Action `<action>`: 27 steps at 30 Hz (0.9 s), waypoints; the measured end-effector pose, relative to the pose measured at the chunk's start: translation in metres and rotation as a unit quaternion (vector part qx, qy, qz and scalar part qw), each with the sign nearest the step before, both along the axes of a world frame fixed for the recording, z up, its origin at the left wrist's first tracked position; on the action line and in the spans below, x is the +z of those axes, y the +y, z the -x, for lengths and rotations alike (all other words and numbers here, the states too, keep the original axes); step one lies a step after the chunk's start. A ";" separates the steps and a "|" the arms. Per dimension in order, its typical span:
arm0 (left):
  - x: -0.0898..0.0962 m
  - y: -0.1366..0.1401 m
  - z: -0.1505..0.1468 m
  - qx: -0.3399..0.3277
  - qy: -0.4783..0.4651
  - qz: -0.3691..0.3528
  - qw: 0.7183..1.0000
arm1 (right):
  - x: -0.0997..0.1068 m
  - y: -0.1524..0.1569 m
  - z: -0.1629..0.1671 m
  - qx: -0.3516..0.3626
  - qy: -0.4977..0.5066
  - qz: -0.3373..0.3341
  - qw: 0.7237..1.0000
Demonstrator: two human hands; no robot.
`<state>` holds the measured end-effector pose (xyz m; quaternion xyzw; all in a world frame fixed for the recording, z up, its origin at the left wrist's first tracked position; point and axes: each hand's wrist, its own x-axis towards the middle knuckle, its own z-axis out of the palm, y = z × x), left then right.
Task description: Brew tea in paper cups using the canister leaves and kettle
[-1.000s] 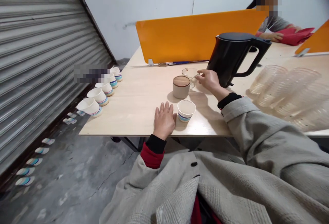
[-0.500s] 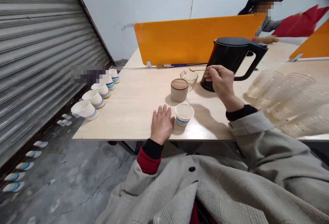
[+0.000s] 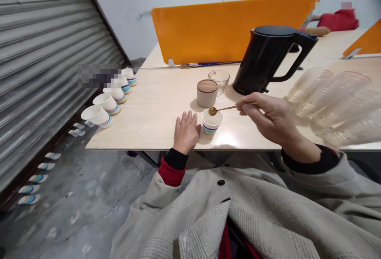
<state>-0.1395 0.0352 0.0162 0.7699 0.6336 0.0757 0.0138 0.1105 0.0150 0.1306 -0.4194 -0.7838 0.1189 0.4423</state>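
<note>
My right hand (image 3: 268, 120) pinches the handle of a small gold spoon (image 3: 226, 108). The spoon's bowl is over the mouth of a white paper cup (image 3: 212, 123) with blue stripes, near the table's front edge. Whether the bowl touches the cup or carries anything is too small to tell. Flat on the tabletop, just left of that cup, lies my left hand (image 3: 187, 132) with its fingers stretched out. Behind the cup stand a grey canister (image 3: 206, 99) with a wooden lid and a clear glass bowl (image 3: 222, 78).
A tall black kettle (image 3: 264, 60) stands behind my right hand. Stacked clear plastic cups (image 3: 336, 100) lie along the right. Several paper cups (image 3: 102, 116) line the left edge of the table (image 3: 149, 120). An orange divider (image 3: 226, 33) crosses the back; a person sits beyond it.
My right hand has come from beside the kettle toward me, bringing the spoon from near the glass bowl to over the paper cup. My left hand stays flat. The view has tilted slightly.
</note>
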 end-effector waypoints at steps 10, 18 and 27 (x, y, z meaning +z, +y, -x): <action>0.002 0.000 -0.001 -0.001 0.000 0.007 1.000 | -0.012 0.015 0.019 0.052 -0.186 0.021 0.981; 0.003 0.000 -0.002 0.000 0.000 0.008 1.000 | -0.011 0.018 0.024 0.044 -0.198 0.027 0.979; 0.003 -0.001 -0.001 -0.003 0.005 0.008 1.000 | -0.024 0.016 0.028 0.022 -0.156 0.033 0.987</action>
